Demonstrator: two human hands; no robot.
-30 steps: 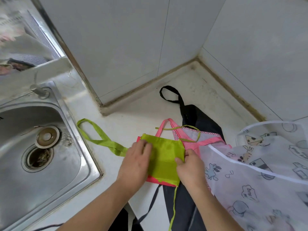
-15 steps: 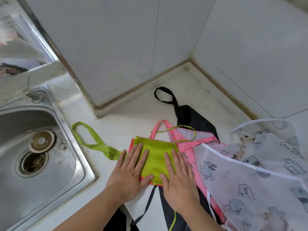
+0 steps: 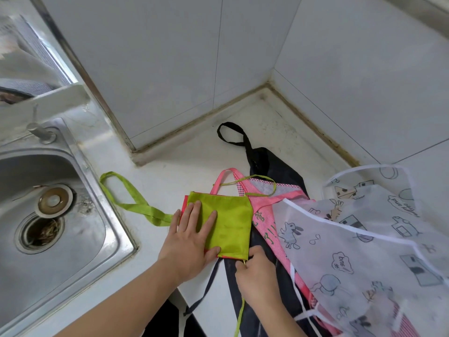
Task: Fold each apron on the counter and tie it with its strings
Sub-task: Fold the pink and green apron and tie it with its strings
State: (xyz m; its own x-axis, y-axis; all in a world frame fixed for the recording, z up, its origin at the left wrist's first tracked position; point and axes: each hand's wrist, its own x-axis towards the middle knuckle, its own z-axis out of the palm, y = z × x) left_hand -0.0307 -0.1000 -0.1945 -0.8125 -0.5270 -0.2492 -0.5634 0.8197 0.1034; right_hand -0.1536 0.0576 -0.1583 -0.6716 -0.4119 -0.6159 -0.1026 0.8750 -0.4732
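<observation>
Lying flat, fingers straight, the left hand [image 3: 188,242] is pressing the folded green apron [image 3: 226,224] onto the counter [image 3: 170,176], right of the sink [image 3: 60,215]. Just right, the right hand [image 3: 257,276] is pinching the apron's green string [image 3: 240,314] at its lower corner.

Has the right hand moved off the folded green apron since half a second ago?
Yes. The right hand has slid toward the counter's near edge, off the green apron, and now pinches its green string at the bottom corner.

Folded lime-green fabric apron [image 3: 228,222], red edging. Pink checked-trim apron [image 3: 262,203], plain black apron [image 3: 272,166]. Translucent white cartoon-print apron [image 3: 352,239].
</observation>
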